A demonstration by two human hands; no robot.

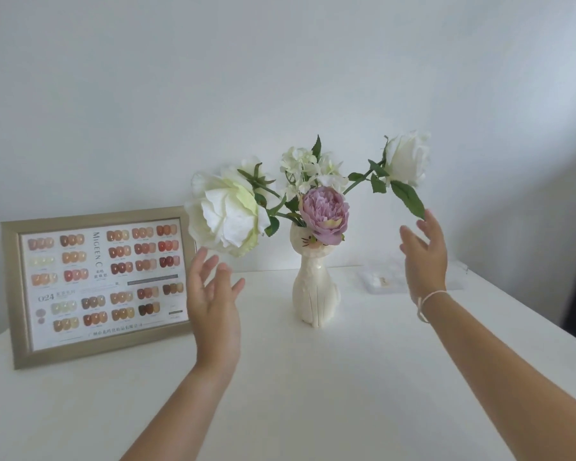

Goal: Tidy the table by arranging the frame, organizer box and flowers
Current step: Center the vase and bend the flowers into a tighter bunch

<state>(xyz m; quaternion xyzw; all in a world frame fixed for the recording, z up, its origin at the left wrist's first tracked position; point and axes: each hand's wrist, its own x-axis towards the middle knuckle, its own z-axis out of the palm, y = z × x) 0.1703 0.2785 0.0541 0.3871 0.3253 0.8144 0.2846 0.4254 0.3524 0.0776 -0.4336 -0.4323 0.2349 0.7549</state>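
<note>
A cream cat-shaped vase (314, 291) stands upright mid-table, holding flowers: a big white bloom (225, 211) drooping left, a lilac peony (324, 214) in front, and a white rose (408, 159) on a long stem to the right. My left hand (213, 301) is raised just below the big white bloom, fingers spread, holding nothing. My right hand (424, 257) hovers open under the rose's lowest leaf, fingertips close to it. A gold frame (95, 284) with a nail colour chart stands at the left. A clear organizer box (379, 279) lies flat behind my right hand, partly hidden.
The white table (313, 394) runs to a plain white wall behind. Its right edge slants past my right forearm, with a dark gap beyond. A thin white cord circles my right wrist.
</note>
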